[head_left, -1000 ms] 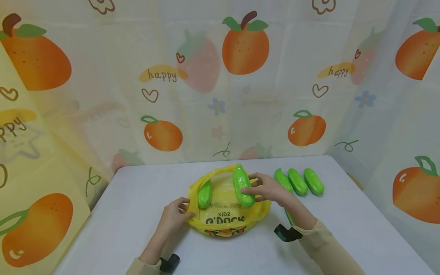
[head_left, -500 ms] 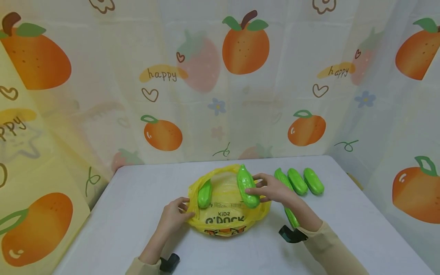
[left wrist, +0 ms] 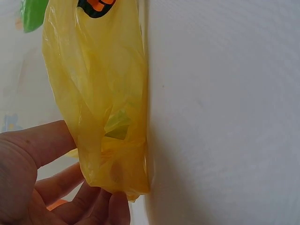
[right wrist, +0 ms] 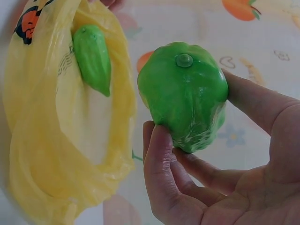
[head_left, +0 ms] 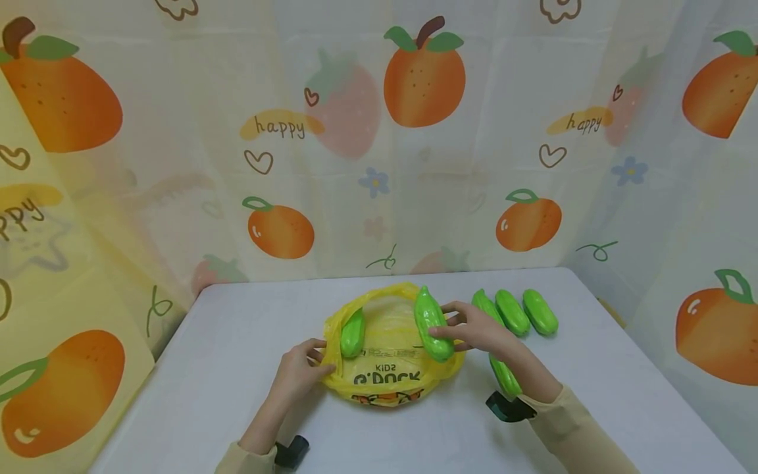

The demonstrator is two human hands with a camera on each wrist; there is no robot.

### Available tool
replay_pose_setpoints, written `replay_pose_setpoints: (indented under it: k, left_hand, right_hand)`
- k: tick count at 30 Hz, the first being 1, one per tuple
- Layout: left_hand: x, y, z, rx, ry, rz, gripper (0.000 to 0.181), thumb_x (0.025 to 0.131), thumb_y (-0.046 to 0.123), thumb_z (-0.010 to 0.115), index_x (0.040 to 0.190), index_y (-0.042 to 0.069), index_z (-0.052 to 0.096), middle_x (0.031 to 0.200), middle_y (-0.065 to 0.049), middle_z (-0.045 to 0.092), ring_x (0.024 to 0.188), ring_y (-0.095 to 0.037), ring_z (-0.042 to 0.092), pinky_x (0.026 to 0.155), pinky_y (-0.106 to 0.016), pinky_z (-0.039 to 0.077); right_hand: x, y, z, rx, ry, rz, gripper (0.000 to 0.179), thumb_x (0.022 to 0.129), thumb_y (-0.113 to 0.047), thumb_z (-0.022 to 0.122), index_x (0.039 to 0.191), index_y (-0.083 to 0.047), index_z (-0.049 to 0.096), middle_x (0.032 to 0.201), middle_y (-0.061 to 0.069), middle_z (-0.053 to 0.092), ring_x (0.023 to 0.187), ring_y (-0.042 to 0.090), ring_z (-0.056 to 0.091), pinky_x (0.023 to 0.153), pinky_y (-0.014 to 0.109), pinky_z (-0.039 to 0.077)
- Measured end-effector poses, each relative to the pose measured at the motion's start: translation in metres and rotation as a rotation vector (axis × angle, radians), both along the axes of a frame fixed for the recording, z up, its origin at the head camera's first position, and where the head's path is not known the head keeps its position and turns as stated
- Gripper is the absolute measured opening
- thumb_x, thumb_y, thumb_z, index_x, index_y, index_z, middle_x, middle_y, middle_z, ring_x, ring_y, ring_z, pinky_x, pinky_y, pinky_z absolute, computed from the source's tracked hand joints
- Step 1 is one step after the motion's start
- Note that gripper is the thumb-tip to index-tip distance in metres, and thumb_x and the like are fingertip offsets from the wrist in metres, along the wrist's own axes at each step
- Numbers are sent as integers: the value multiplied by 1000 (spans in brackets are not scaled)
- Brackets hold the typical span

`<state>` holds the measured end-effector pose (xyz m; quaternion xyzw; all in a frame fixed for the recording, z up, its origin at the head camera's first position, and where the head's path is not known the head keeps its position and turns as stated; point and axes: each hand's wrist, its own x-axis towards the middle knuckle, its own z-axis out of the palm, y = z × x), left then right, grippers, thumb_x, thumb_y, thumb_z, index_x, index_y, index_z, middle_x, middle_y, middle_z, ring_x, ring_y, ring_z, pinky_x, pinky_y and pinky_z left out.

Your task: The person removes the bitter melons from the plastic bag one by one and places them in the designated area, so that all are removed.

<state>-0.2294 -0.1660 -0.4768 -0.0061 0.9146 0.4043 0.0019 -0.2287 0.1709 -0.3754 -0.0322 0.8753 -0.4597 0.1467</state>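
Note:
In the head view, a yellow plastic bag with printed lettering lies on the white table, its mouth spread wide. My left hand grips the bag's left edge, thumb on one side and fingers curled on the other, as the left wrist view shows. Inside the bag, toward the left, is a green toy gourd. My right hand holds another green toy gourd between thumb and fingers, above the right part of the bag's mouth. In the right wrist view this shiny, lobed gourd shows its nubbed end.
Two plump green toy vegetables lie side by side at the table's back right. A slimmer green one lies left of them, and green also shows below the right forearm. A fruit-print curtain stands behind the table.
My right hand has moved a little to the right with the gourd in its grip. The left hand stays at the bag's edge, and the gourd in the bag has not moved.

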Motion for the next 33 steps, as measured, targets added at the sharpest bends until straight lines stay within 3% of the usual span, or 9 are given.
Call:
replay_pose_setpoints:
  k: [33]
  left_hand:
    - [2,-2,2,28,10,-14,47,74,18,80,117,7,63,88,-4,62,79,-18,56,57,-26,46]
  right_hand:
    - [10,37,-4,3,8,-7,81,82,-39,72,141,3,36,128,29,49,102,28,61,78,40,55]
